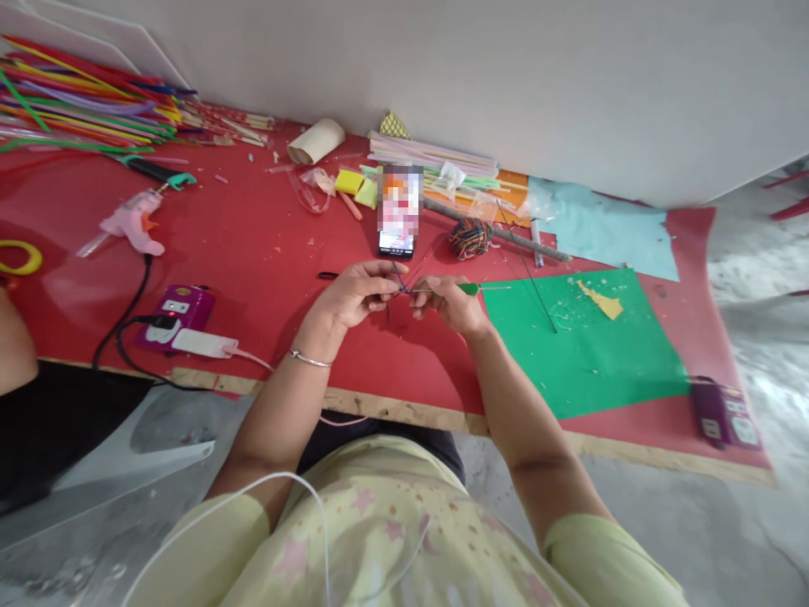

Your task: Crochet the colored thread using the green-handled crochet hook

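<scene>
— What is in the hands?

— A crochet hook [473,288] with a green handle, pinched shut in the right hand [450,303], and thin dark yarn [404,282] gripped between the closed fingertips of the left hand [354,295]. Both meet just above the red table [253,253].

— And around them?

— A phone [398,215] stands just beyond, a multicoloured yarn ball [470,238] beside it, a green sheet [581,337] on the right. A pink glue gun [130,223] lies well apart on the left.
</scene>
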A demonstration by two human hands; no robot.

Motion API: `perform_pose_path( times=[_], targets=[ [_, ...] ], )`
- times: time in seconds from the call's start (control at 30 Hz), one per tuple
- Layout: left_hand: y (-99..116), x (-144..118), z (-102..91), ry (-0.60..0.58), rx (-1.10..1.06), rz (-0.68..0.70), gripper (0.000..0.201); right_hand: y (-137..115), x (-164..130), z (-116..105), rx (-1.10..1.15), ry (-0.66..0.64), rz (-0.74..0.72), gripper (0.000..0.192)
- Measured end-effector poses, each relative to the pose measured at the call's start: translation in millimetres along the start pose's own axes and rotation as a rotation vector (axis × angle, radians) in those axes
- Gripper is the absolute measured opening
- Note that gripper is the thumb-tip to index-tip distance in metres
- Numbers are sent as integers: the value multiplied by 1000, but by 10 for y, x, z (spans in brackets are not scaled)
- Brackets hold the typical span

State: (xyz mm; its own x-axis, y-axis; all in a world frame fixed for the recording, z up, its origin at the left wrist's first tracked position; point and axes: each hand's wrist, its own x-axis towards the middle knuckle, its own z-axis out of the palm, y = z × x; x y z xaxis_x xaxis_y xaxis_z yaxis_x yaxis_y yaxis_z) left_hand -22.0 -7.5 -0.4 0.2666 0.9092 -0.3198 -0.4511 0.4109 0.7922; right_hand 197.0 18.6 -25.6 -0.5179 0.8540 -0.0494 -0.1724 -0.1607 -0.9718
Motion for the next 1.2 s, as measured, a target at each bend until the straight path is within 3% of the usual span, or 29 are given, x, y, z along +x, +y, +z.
perform_pose_path(
  times=[0.47,1.2],
  targets=[
    [-38,50,25,164,43,128,34,-79,-76,140,-311,184,-172,53],
    [-41,51,5,162,37,127,34,-100,-99,131,-361,112,-220,54]
  ],
)
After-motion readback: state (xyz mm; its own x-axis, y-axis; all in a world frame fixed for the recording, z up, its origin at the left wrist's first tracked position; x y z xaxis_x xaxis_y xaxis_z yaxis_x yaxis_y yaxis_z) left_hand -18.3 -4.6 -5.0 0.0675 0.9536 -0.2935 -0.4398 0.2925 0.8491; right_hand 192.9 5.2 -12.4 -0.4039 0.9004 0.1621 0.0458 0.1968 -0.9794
